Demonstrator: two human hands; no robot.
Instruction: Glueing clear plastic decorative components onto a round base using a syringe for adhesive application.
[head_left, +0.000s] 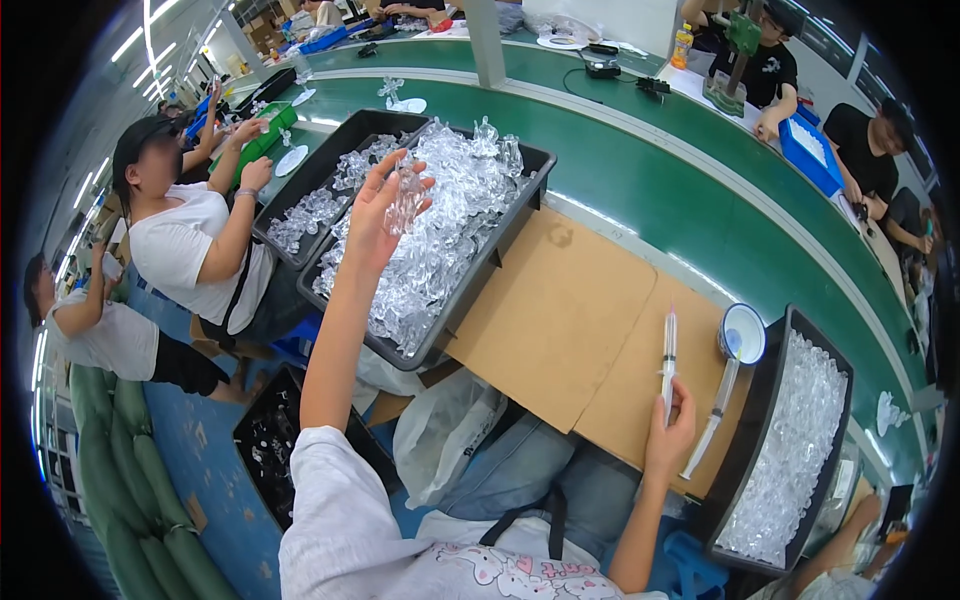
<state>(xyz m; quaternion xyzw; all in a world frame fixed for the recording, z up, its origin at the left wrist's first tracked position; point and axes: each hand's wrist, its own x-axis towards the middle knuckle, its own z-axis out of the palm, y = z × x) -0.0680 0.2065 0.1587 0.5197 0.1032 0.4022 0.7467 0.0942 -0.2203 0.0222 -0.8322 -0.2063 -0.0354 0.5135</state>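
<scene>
I can make out pink lettering and printed cartoon animals across the front of the wearer's white short-sleeved shirt (345, 490), and some dark print on a crumpled white plastic bag (435, 445) below the bench; any marks on the syringes are too small for me to read.

My left hand (373, 228) is at the end of a long, nearly straight forearm, raised over a deep black plastic tray (490, 280) heaped with clear plastic pieces (455, 200). Its fingers are bent around one shiny, clear moulded piece (405, 203), gripping it upright, fingertips toward the far side. I can't tell the piece's exact shape through the glare.

My right hand (672, 425) sits lower, elbow bent close to the body, over a flat brown cardboard sheet (555, 315). I have thumb and fingers closed on the lower end of a slim clear syringe with a pink tip (669, 350), which points away from the wearer.

Just right of it, a second clear syringe (712, 418) lies slanted, its far end at a small white bowl with a blue band (743, 333); I can't tell whether the tip is inside. Beyond the bowl, at the right, stands another long black tray (752, 445), full of clear pieces too. Past the cardboard runs the glossy green bench (640, 220).
</scene>
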